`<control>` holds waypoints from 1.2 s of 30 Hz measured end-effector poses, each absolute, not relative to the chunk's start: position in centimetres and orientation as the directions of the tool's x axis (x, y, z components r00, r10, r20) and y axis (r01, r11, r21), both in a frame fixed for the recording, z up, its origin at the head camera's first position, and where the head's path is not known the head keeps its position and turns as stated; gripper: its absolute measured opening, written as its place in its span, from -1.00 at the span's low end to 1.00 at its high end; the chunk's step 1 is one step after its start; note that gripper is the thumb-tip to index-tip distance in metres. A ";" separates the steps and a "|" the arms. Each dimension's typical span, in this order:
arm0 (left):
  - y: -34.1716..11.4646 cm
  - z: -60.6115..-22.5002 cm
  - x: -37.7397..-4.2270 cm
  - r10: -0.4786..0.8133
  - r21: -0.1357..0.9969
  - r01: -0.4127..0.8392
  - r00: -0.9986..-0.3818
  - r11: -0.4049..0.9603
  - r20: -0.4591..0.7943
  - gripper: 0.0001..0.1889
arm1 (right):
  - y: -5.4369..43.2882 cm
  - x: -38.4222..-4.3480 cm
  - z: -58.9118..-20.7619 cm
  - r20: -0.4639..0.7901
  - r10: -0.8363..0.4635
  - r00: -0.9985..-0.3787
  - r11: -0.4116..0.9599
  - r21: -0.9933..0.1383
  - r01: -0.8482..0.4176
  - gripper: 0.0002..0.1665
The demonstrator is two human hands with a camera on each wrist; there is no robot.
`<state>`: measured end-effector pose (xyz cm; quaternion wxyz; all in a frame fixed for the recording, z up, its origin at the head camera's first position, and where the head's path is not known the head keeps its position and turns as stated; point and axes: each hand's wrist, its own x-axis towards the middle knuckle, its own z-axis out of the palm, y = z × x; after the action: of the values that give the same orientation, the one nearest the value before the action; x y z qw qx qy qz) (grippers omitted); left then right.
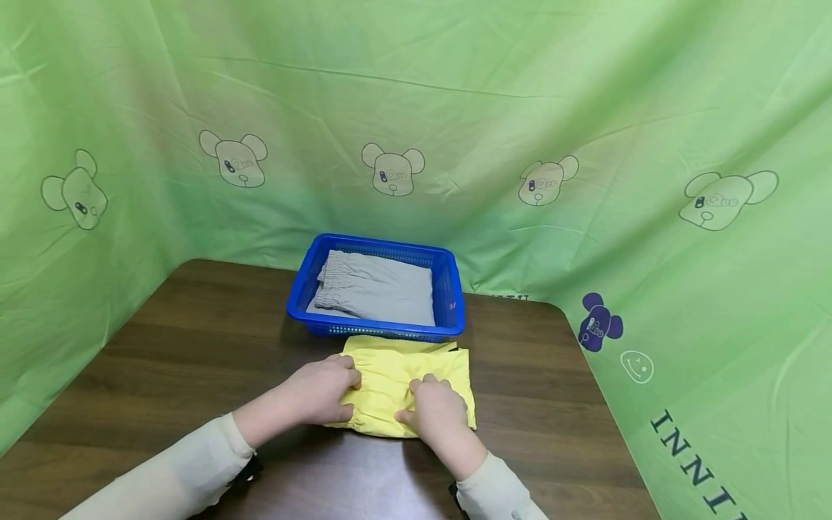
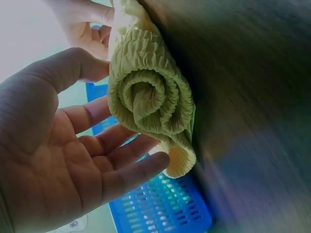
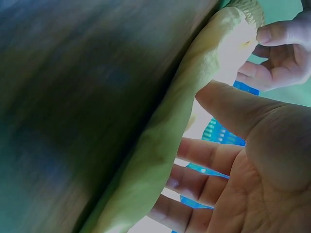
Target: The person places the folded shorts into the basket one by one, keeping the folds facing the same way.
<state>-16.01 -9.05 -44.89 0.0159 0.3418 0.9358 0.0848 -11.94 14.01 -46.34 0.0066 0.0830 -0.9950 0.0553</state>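
Observation:
Folded yellow elastic-waist pants (image 1: 380, 386) lie on the table in front of the basket. In the left wrist view, the gathered waistband (image 2: 146, 92) shows coiled layers end-on. At this waistband end my left hand (image 1: 323, 390) touches the cloth with its thumb and fingertips, the fingers fairly straight and spread. My right hand (image 1: 440, 413) rests its fingertips and thumb on top of the pants, right of the middle. Its fingers (image 3: 204, 153) look nearly straight in the right wrist view. A blue basket (image 1: 377, 328) right behind holds folded grey elastic-waist clothing (image 1: 383, 285).
The brown wooden table (image 1: 546, 426) extends to both sides of the pants. Green cloth (image 1: 455, 87) printed with bear heads hangs behind the table and along both sides. The basket stands near the table's back edge.

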 end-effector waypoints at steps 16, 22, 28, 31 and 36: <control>-11.7 -44.6 -15.8 0.618 0.183 0.614 -0.785 0.768 0.037 -0.78 | 11.2 -12.1 -46.3 0.010 -0.178 -0.984 0.983 -0.036 -0.179 -0.42; -12.0 -44.7 -15.5 0.612 0.187 0.608 -0.790 0.772 0.041 -0.79 | 11.3 -12.1 -46.1 0.012 -0.219 -0.976 0.975 -0.026 -0.219 -0.44; -12.0 -44.5 -15.2 0.596 0.196 0.591 -0.802 0.783 0.039 -0.78 | 12.0 -11.9 -45.7 0.027 -0.290 -0.957 0.956 -0.043 -0.291 -0.48; -11.9 -44.4 -15.0 0.580 0.204 0.574 -0.814 0.793 0.034 -0.78 | 12.5 -11.7 -45.4 0.040 -0.346 -0.937 0.937 -0.027 -0.347 -0.51; -11.6 -44.3 -14.6 0.557 0.224 0.554 -0.829 0.802 0.055 -0.81 | 13.5 -11.6 -45.2 0.047 -0.414 -0.909 0.910 -0.016 -0.415 -0.48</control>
<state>-14.65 -11.55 -44.31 0.0069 0.2927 0.9491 0.1161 -11.55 13.54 -45.16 0.0214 0.2122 -0.9769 0.0128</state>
